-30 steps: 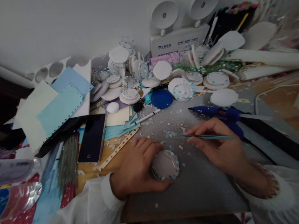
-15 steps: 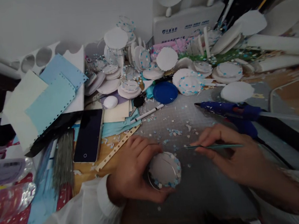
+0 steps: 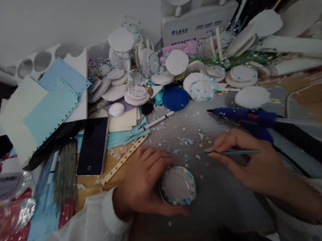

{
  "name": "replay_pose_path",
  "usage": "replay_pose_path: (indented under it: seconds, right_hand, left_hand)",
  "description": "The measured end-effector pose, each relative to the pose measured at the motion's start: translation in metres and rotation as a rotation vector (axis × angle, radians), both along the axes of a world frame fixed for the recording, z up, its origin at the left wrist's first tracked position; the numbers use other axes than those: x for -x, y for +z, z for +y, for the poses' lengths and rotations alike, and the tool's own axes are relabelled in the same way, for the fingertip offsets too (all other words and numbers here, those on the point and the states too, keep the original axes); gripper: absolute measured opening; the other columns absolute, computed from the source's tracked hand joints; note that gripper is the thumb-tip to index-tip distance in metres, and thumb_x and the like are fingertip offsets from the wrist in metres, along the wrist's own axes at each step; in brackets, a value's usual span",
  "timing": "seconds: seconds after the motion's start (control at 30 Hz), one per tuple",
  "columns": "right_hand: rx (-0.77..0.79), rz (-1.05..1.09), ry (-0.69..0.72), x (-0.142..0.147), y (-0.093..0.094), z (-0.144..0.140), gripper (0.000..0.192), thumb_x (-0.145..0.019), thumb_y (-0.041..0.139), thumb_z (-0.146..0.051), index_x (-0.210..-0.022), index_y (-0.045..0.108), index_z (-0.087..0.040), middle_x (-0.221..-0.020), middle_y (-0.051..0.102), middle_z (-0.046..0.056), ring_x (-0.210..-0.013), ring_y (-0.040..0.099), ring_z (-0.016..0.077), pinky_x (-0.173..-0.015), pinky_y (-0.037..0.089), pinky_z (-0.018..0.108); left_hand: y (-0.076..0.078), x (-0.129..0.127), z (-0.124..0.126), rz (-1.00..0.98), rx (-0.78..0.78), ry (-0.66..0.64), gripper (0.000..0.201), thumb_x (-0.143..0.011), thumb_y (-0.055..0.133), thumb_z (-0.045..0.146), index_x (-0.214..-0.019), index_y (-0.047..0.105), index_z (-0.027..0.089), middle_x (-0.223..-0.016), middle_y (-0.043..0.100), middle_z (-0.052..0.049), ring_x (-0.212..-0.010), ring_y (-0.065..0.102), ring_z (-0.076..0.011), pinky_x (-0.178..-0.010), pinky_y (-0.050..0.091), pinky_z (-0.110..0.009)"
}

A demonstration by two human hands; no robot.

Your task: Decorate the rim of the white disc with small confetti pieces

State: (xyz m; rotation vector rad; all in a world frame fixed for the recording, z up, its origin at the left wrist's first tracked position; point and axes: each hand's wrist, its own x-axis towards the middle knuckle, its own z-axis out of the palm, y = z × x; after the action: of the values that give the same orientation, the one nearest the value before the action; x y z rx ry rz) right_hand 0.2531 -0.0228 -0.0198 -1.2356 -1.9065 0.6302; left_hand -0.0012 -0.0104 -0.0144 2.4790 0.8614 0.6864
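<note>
The left hand is curling around a round white disc edged with small blue and white confetti pieces, fingers wrapping its left side and thumb pressing under its lower rim, so the disc is being gripped at the near middle of the grey gridded cutting mat. The right hand is closing thumb and fingers in a pinch on a thin teal stick-like tool, which is lying almost level with its tip pointing left, above and to the right of the disc and not touching it. Loose blue and white paper flecks are lying scattered on the mat just beyond the disc. A blue glue gun is resting on the mat's far right part, just behind the right hand. A round dark blue lid is sitting at the mat's far edge, with a heap of similar white discs piling up behind it against the wall. A white pen is lying slantwise at the mat's far left corner. A dark smartphone is lying face up to the left of the mat, well apart from the disc.
</note>
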Motion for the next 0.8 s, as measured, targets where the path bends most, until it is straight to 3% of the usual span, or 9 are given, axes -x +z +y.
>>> replay_pose_path:
  seconds: [0.37,0.6,0.7,0.8]
  right_hand:
    - [0.058,-0.12,0.033,-0.0054,0.0011,0.0028,0.013,-0.083,0.06,-0.017,-0.077,0.051,-0.023,-0.07,0.063,-0.001,-0.062,0.063,0.0145,-0.052,0.045,0.025]
    - [-0.033,0.071,-0.037,-0.0016,0.0029,0.0052,0.017,-0.08,0.063,-0.013,-0.076,0.05,-0.023,-0.071,0.06,-0.001,-0.067,0.061,0.0137,-0.059,0.048,0.025]
    - [-0.023,0.138,-0.038,-0.0009,0.0041,0.0049,0.017,-0.08,0.064,-0.012,-0.077,0.052,-0.023,-0.073,0.06,-0.001,-0.069,0.061,0.0133,-0.061,0.049,0.025]
    - [-0.011,0.122,-0.006,-0.0008,0.0038,0.0032,0.016,-0.08,0.066,-0.013,-0.079,0.053,-0.023,-0.075,0.063,-0.001,-0.071,0.062,0.0131,-0.063,0.05,0.025]
  left_hand:
    - [-0.0031,-0.0029,-0.0012,-0.01,0.0,-0.028,0.073,-0.054,0.076,0.069,-0.101,0.056,0.017,-0.095,0.07,-0.009,-0.081,0.06,-0.0239,-0.076,0.036,-0.037]
    - [-0.0027,-0.0008,0.0027,-0.024,0.104,-0.087,0.092,-0.044,0.072,0.079,-0.109,0.057,0.017,-0.098,0.069,-0.01,-0.084,0.059,-0.0263,-0.079,0.036,-0.04]
    - [-0.0016,0.0013,0.0042,-0.059,0.151,-0.102,0.088,-0.054,0.062,0.083,-0.111,0.057,0.016,-0.1,0.067,-0.011,-0.085,0.058,-0.0267,-0.078,0.037,-0.04]
    - [-0.0012,0.0048,0.0033,-0.081,0.172,-0.105,0.069,-0.083,0.038,0.074,-0.113,0.057,0.015,-0.103,0.065,-0.013,-0.087,0.057,-0.0265,-0.077,0.038,-0.041]
